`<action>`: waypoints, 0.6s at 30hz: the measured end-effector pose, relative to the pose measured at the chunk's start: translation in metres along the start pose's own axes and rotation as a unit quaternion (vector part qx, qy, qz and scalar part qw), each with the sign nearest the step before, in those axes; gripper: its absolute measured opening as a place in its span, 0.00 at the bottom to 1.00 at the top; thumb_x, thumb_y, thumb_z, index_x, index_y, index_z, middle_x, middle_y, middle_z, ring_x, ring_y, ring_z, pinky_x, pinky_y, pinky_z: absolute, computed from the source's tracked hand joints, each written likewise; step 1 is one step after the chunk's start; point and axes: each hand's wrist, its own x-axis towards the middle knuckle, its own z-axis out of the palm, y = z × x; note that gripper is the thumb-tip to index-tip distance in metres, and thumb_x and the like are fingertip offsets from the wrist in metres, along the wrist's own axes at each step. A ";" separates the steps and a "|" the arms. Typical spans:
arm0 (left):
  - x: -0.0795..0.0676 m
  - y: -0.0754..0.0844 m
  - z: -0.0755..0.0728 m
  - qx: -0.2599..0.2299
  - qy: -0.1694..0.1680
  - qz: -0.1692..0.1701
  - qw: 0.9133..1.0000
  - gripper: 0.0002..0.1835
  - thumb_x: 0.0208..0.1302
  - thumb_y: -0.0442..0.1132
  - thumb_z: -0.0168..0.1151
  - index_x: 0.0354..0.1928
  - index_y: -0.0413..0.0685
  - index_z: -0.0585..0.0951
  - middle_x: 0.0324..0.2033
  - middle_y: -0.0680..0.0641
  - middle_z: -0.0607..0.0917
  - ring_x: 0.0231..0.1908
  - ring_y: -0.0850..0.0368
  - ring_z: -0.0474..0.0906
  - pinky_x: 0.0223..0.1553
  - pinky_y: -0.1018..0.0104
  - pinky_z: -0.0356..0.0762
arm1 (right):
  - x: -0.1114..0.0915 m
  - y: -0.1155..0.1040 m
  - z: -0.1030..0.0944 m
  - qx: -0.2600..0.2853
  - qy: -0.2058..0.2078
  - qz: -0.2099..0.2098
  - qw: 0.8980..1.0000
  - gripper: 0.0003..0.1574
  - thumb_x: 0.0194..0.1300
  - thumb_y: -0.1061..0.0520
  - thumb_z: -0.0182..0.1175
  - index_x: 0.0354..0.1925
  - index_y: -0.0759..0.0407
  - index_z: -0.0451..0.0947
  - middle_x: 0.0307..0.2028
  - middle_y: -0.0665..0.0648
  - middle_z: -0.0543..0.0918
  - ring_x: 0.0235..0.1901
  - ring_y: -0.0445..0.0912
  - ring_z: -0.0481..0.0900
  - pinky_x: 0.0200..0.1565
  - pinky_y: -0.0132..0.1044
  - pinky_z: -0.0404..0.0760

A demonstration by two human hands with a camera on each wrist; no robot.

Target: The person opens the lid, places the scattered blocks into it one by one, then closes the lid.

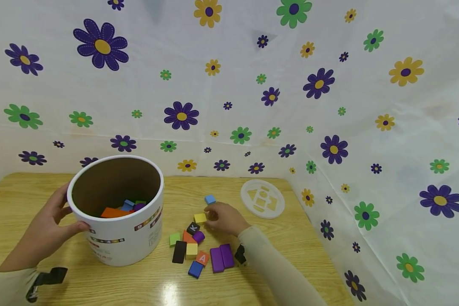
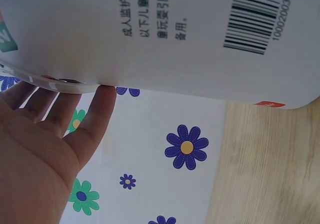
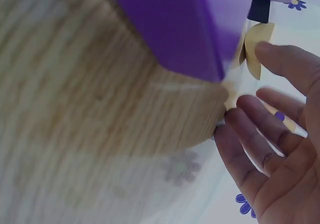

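My left hand [image 1: 47, 229] holds a white bucket [image 1: 130, 238] at its left side, thumb on the front and fingers behind it. In the left wrist view its fingertips touch the bucket just below the rim. Inside the bucket lie orange, blue, green and purple blocks. My right hand [image 1: 227, 217] is low over the table, between a yellow block [image 1: 200, 219] and a light blue block [image 1: 210, 199]. Its thumb tip meets the edge of a yellow piece [image 3: 254, 54] in the right wrist view, while the other fingers are spread and slightly bent with nothing between them.
Right of the bucket lie a black K block [image 1: 193, 228], an orange A block [image 1: 202, 258], a blue block [image 1: 195, 269], two purple blocks [image 1: 222, 258] and several others. A white disc with shaped cutouts [image 1: 247, 196] lies at the back right. Flowered sheeting [image 1: 229, 85] borders the wooden table.
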 end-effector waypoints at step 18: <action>-0.001 0.003 0.000 0.000 0.000 0.000 1.000 0.55 0.61 0.30 0.74 0.82 0.65 0.53 0.75 0.58 0.63 0.65 0.74 0.58 0.50 0.92 0.64 | 0.005 0.001 0.002 -0.025 -0.020 -0.021 0.999 0.15 0.69 0.53 0.70 0.51 0.54 0.84 0.44 0.49 0.86 0.44 0.40 0.81 0.52 0.35 0.83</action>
